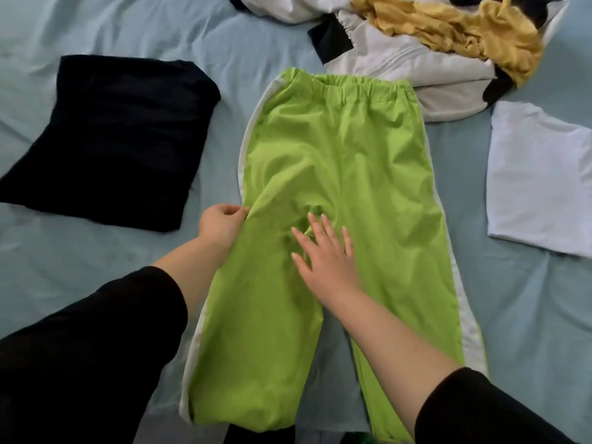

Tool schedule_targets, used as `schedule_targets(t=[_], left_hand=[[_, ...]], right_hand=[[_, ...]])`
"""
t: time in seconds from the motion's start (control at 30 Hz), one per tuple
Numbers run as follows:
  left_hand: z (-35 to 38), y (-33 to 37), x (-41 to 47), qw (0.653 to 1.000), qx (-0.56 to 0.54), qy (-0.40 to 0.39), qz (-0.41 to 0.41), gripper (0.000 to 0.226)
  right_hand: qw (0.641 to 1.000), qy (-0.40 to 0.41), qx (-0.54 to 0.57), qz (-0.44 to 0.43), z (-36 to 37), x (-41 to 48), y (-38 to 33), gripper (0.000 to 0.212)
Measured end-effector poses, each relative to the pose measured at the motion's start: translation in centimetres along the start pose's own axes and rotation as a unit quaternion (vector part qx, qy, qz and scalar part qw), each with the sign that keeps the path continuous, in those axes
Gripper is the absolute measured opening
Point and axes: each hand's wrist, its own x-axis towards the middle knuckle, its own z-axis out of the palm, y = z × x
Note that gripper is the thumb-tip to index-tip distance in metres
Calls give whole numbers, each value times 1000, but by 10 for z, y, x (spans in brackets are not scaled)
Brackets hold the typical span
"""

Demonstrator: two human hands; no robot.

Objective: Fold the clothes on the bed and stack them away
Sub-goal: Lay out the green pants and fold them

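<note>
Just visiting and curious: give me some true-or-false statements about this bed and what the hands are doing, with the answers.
1. The green trousers lie spread out on the bed sheet. True.
2. The right hand grips the waistband. False: it rests flat, fingers straight, near the crotch.
3. The left hand pinches the trousers' side edge. True.
4. The black garment lies crumpled on the trousers. False: it lies folded beside them.
5. A yellow garment lies crumpled, not folded. True.

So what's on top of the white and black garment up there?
A crumpled yellow garment lies across the white and black garment. What sits beneath the yellow cloth is covered, so I cannot tell whether other pieces are there.
</note>
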Motion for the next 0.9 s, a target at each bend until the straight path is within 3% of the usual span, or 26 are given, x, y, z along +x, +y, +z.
schedule_targets(t=[0.17,0.27,0.37,0.43,0.57,0.67,0.83,0.9], left_hand=[[-41,4,26,992,-26,117,32,14],[-53,2,38,999,-22,33,31,18],[-47,11,45,997,-63,-47,-6,29],[-40,23,53,993,-87,-74,-14,33],[-21,46,74,995,-68,-76,7,37],[-13,59,86,997,32,-38,60,26],[-12,70,98,988,119,-37,90,33],[-12,75,98,984,147,-40,96,33]], right_hand=[[996,-61,-56,32,4,-5,22,50],[997,-49,-66,14,-1,-11,27,46],[995,100,14,5,-12,1,22,37],[990,136,42,20,-19,24,23,45],[996,5,2,85,-18,84,39,65],[990,-91,-82,74,-19,123,67,74],[978,-150,-10,146,-64,179,92,79],[985,-114,43,121,-76,175,95,71]])
